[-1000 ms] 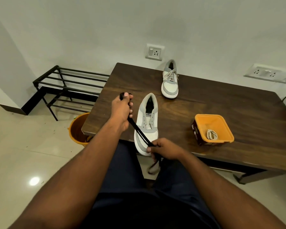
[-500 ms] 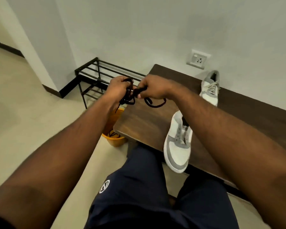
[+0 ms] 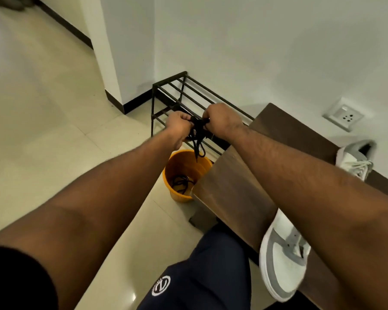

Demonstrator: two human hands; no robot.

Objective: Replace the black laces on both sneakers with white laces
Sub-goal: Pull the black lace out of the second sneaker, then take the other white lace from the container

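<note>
both hands, left grip (image 3: 179, 126) and right grip (image 3: 217, 119), pinch a bundled black lace (image 3: 196, 135) above the orange bucket (image 3: 177, 193) holding 1 already; the near sneaker (image 3: 282, 265) on the worktop (image 3: 233, 186) sits laceless, the far sneaker (image 3: 354, 159) white-laced.

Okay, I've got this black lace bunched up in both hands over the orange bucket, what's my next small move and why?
Probably open both hands and let the black lace drop. Left hand and right hand hold it bunched above the orange bucket, its loose ends dangling toward the opening, and another black lace already lies inside.
</note>
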